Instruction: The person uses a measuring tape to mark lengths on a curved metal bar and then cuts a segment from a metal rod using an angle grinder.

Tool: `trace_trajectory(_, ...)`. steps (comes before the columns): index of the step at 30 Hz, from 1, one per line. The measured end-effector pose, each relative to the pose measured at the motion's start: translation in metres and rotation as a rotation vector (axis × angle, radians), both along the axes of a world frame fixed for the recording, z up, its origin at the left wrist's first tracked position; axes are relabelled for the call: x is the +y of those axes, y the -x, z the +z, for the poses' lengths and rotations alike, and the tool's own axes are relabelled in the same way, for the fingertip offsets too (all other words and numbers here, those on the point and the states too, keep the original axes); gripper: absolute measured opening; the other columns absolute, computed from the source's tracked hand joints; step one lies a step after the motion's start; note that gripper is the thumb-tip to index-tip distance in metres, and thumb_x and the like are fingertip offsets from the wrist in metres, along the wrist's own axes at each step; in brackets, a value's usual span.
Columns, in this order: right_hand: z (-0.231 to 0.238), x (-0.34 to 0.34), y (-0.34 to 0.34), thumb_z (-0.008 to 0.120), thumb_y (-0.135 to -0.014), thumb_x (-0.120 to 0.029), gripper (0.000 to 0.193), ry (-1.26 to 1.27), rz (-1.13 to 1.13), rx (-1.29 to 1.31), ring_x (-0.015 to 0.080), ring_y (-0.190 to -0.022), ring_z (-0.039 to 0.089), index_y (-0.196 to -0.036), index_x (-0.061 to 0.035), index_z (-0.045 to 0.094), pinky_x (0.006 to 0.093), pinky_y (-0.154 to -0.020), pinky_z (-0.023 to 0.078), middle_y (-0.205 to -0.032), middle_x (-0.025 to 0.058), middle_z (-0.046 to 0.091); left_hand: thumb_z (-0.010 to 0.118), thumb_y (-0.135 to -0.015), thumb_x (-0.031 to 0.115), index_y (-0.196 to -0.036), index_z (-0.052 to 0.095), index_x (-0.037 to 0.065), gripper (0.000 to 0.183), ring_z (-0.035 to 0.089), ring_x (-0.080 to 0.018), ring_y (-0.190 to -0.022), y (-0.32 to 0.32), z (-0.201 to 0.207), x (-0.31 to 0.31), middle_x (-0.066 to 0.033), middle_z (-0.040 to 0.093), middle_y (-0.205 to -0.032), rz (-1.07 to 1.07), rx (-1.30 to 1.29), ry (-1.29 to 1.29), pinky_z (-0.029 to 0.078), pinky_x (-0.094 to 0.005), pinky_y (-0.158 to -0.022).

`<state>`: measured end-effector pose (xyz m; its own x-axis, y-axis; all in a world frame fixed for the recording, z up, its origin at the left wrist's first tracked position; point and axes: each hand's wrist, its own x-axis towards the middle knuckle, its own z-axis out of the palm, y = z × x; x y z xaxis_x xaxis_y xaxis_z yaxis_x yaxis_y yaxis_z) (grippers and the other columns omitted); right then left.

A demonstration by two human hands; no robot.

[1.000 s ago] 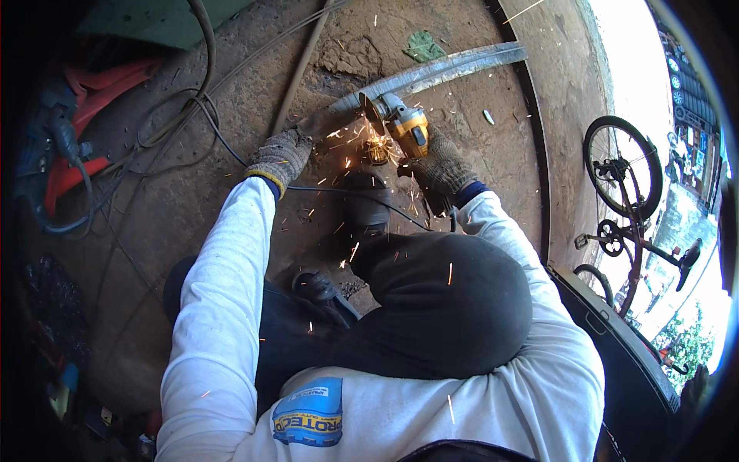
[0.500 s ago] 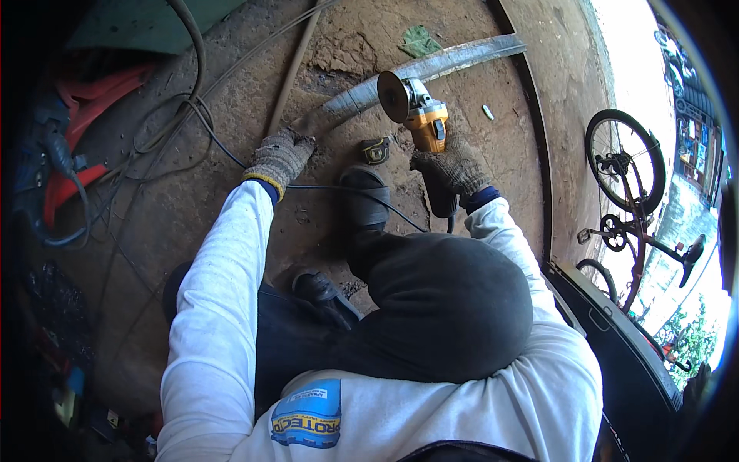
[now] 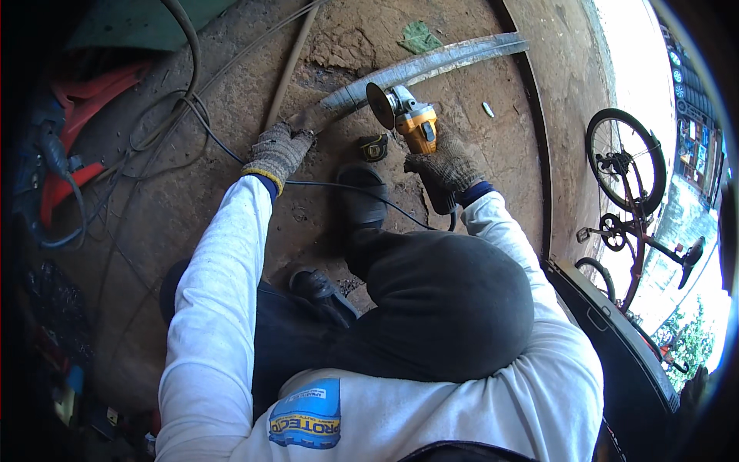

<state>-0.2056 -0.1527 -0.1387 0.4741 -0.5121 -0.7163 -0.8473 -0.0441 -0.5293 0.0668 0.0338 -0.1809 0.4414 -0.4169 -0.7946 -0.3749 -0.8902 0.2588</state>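
My right hand, in a knitted grey glove, is closed round a yellow and black angle grinder. The grinder's dark disc stands upright by the near edge of a long, slightly curved metal strip; I cannot tell whether they touch. At the strip's left, dirt-coloured end my gloved left hand is closed on it, with the fingertips partly hidden. A black and yellow tape measure lies on the ground between my hands, just beyond my sandalled foot.
The grinder's cable crosses my foot and runs left to tangled cords. A rod and a green leaf lie farther off. A thin metal bar runs along the right, before a bicycle. Red and blue equipment stands left.
The grinder in my right hand has shifted slightly left and nearer me. My left hand stays at the strip's end, and the strip has barely moved.
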Motion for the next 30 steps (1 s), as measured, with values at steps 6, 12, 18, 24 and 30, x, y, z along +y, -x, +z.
trace_trajectory(6,0.007,0.002,-0.008,0.088,-0.065,-0.032,0.087,0.054,0.058,0.025,0.0376,-0.114,0.064,-0.138,-0.0046,0.048,0.0435,-0.098,0.051,-0.121,0.0222,0.066,0.06,-0.09,0.059,-0.14,0.056,0.008,0.071,0.05,-0.0404,-0.134,0.004,-0.003,0.003,-0.0216,0.054,-0.143,0.0,-0.035,0.024,0.037,-0.0485,-0.115)
trace_trajectory(12,0.016,0.005,-0.013,0.089,-0.065,-0.03,0.089,0.102,0.087,0.098,0.0373,-0.115,0.063,-0.139,-0.0046,0.047,0.0437,-0.099,0.05,-0.121,0.0219,0.066,0.059,-0.09,0.059,-0.143,0.053,0.011,0.072,0.048,-0.0402,-0.136,0.002,-0.004,0.0,-0.0214,0.051,-0.147,-0.012,0.017,0.01,0.035,-0.0495,-0.116)
trace_trajectory(18,0.015,0.004,-0.015,0.09,-0.065,-0.028,0.087,0.136,0.049,0.023,0.0367,-0.114,0.064,-0.139,-0.0058,0.049,0.0437,-0.099,0.05,-0.121,0.0218,0.066,0.058,-0.091,0.06,-0.143,0.053,0.011,0.072,0.048,-0.0396,-0.136,0.003,-0.018,0.001,-0.0214,0.051,-0.147,-0.029,-0.01,0.005,0.036,-0.0498,-0.115)
trace_trajectory(24,0.006,0.002,-0.018,0.091,-0.064,-0.028,0.088,0.175,0.095,0.046,0.0373,-0.115,0.063,-0.138,-0.0056,0.049,0.0441,-0.099,0.05,-0.121,0.0219,0.066,0.058,-0.092,0.058,-0.143,0.053,0.012,0.068,0.049,-0.0395,-0.135,0.001,-0.007,0.0,-0.02,0.052,-0.146,-0.01,0.064,-0.013,0.036,-0.0498,-0.115)
trace_trajectory(30,0.005,0.005,-0.014,0.091,-0.064,-0.029,0.087,0.187,0.063,-0.012,0.0381,-0.113,0.064,-0.136,-0.0052,0.05,0.0444,-0.097,0.051,-0.119,0.0219,0.067,0.059,-0.092,0.055,-0.14,0.056,0.012,0.064,0.05,-0.0398,-0.135,0.003,-0.017,0.001,-0.0199,0.054,-0.144,-0.021,-0.026,-0.014,0.037,-0.0504,-0.114)
